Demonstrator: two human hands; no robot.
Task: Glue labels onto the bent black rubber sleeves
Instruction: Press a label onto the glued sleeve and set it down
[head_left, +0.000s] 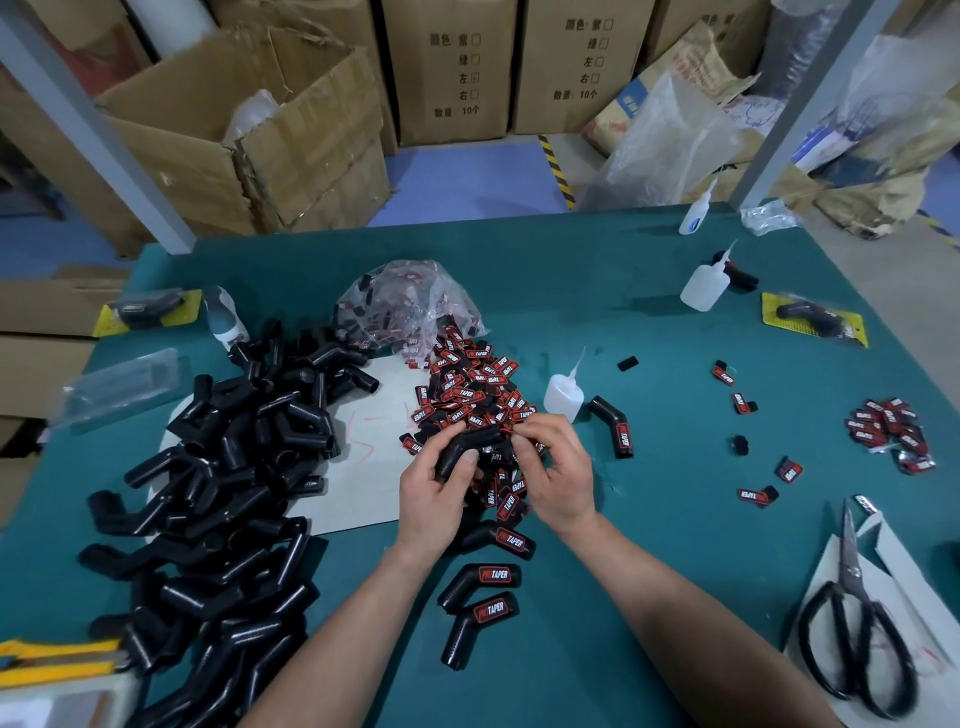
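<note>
The left hand (436, 488) curls round one leg of a bent black sleeve (475, 439), thumb pressed on it. The right hand (558, 467) pinches its other end, just above the label pile (478, 395) on the green table (675, 571).

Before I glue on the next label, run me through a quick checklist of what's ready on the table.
1. Sleeve held: ok. The left hand grips a bent sleeve over the label pile.
2. Label ready in the right hand: cannot tell. Its fingers curl at the sleeve's end and hide what they pinch.
3. Glue bottle close by: ok. It stands upright just beyond the right hand.
4. Label pile stocked: ok.
5. Finished sleeves kept apart: ok. Three labelled ones lie near the wrists, away from the bare heap on the left.
</note>
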